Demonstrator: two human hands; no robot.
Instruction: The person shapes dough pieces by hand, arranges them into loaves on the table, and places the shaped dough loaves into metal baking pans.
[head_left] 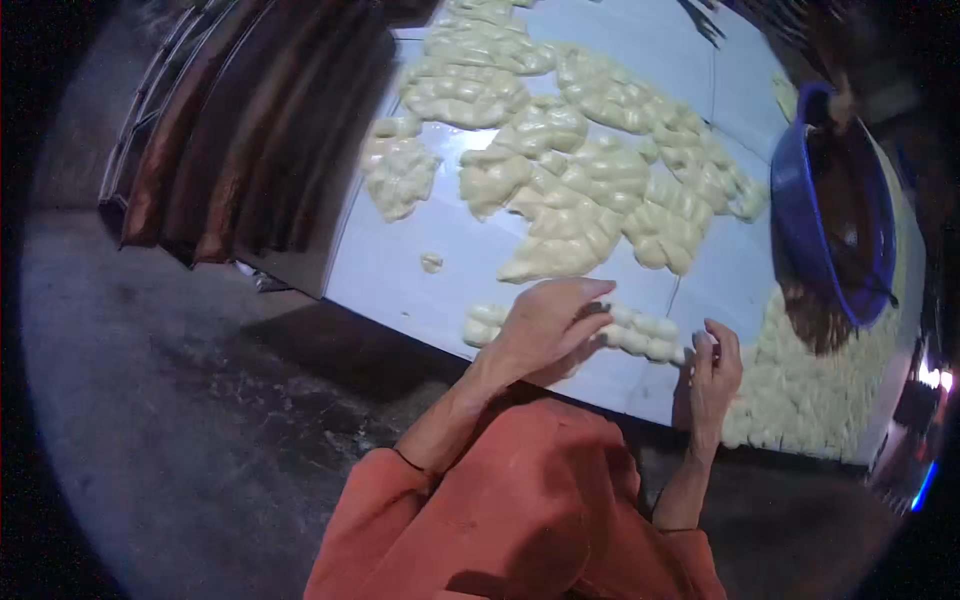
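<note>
My left hand (545,322) lies flat, fingers together, on a short row of pale dough pieces (640,333) near the front edge of the white tiled table (400,270). My right hand (713,372) rests at the right end of that row, fingers curled loosely against the last piece; I cannot tell if it grips one. Behind the row spreads a wide sheet of several joined dough pieces (580,170).
A blue bowl (800,215) holding dark brown filling stands at the table's right. A heap of small dough pieces (810,390) lies below it. Stacked brown trays (240,130) stand to the left. Dark concrete floor (180,400) lies below the table edge.
</note>
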